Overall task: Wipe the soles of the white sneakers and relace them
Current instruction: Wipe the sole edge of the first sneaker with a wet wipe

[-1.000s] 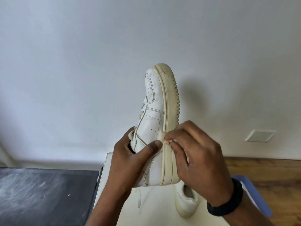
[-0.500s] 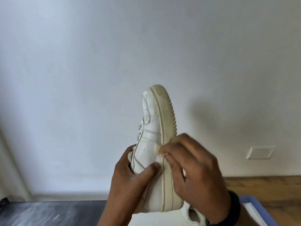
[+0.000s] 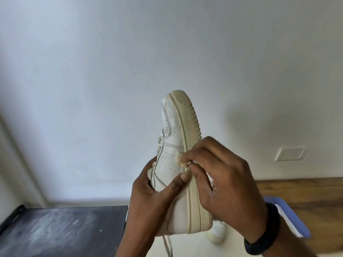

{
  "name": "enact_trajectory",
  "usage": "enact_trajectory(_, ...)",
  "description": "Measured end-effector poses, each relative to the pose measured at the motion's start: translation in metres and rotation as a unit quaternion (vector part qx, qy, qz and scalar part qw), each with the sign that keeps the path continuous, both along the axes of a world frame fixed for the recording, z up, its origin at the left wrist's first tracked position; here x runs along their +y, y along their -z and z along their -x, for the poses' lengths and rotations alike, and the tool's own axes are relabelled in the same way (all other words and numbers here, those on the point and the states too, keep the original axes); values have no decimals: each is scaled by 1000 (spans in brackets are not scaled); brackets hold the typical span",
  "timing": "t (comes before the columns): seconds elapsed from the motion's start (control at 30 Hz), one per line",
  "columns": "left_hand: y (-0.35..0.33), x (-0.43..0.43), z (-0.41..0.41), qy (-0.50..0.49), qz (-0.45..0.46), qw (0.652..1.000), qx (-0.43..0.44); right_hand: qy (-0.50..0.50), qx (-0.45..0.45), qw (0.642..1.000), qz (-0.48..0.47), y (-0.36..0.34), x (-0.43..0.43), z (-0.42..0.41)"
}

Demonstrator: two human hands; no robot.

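Note:
A white sneaker (image 3: 172,151) is held upright in front of the wall, toe up, its yellowed sole edge (image 3: 191,127) turned to the right. My left hand (image 3: 154,199) grips it around the heel and side, thumb pressed on the upper. My right hand (image 3: 222,184) pinches a small pale wipe (image 3: 181,161) against the seam where upper meets sole. A lace (image 3: 167,245) dangles below the shoe. The second white sneaker (image 3: 217,232) lies on the table, mostly hidden behind my right hand.
A dark scuffed surface (image 3: 61,230) lies at lower left. A blue-edged board (image 3: 289,217) pokes out behind my right wrist, which wears a black band (image 3: 263,236). Wooden floor (image 3: 306,197) is at right, and a white wall plate (image 3: 289,153) beside it.
The view tilted up and back down, so the shoe shifted in the frame. My right hand's wipe stays at the same mid-sole seam, with small rubbing shifts.

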State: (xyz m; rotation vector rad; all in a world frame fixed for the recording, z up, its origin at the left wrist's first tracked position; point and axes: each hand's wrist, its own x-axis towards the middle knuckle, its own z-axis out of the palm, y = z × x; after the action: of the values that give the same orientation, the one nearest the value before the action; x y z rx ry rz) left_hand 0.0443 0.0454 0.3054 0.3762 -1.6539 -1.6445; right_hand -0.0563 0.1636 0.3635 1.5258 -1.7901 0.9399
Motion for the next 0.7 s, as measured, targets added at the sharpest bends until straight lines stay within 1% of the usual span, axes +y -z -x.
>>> enact_trajectory(0.03,5,0,0,-7,-7,1000,-4,2,-2,1000,-22,4,2,0)
enact_trajectory(0.1,11,2,0,-13,-9,1000,-18,12,-4,1000,-27,9,4,0)
enact_trajectory(0.27,22,3,5,-11,-20,999,-33,65,6,995,70,12,0,11)
enact_trajectory(0.33,28,0,7,-15,-16,999,-46,72,-1,994,82,21,-3,14)
enact_trajectory(0.47,46,-10,14,-28,-25,997,-62,56,-21,998,-6,53,-10,13)
enact_trajectory(0.5,50,-12,15,-28,-26,997,-67,54,-20,998,-15,57,-10,15)
enact_trajectory(0.6,63,-18,21,-22,-39,995,-85,60,-27,998,19,59,-18,32)
enact_trajectory(0.7,74,-23,25,-15,-50,994,-100,92,-36,993,71,63,-29,45)
